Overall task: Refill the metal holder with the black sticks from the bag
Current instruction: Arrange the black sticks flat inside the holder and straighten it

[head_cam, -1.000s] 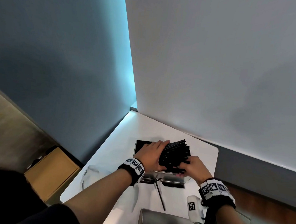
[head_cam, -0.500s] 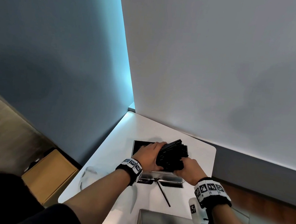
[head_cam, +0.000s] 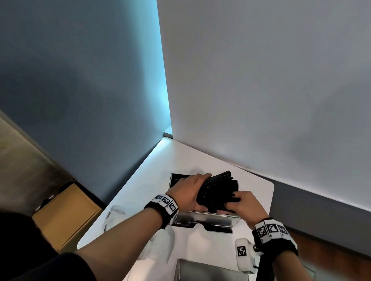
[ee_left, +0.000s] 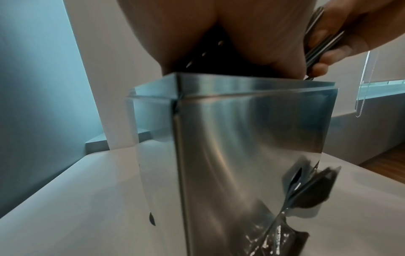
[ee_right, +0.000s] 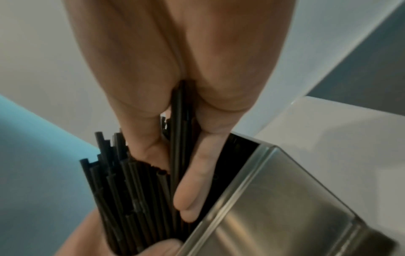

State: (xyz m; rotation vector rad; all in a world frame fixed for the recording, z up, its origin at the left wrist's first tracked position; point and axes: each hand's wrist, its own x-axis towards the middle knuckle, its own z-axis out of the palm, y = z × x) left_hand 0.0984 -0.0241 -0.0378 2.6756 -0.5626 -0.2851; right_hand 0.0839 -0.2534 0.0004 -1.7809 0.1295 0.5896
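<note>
a: biggest first?
b: white table [head_cam: 145, 194], then the metal holder [head_cam: 209, 219] standing on it.
a: the sticks?
b: black sticks [head_cam: 218, 193] bunched in the holder's open top, leaning.
a: hands?
b: left hand [head_cam: 187, 193] and right hand [head_cam: 244, 205] both curled around the bunch.
a: any writing?
b: only square coded tags on the wristbands [head_cam: 166, 202], no readable words.

The sticks [head_cam: 219, 193] are plain black. The holder [ee_left: 252, 155] is bare silver steel with a brushed sheen, mirroring pale blue at its upper rim. The table [head_cam: 155, 177] is white. The wall [head_cam: 64, 66] at ten o'clock is blue, brightening to cyan along its corner edge; the wall [head_cam: 283, 81] at one o'clock is pale grey. Both wristbands [head_cam: 165, 202] are black and carry white squares printed with black block patterns. The box [head_cam: 65, 215] at eight o'clock is tan.
</note>
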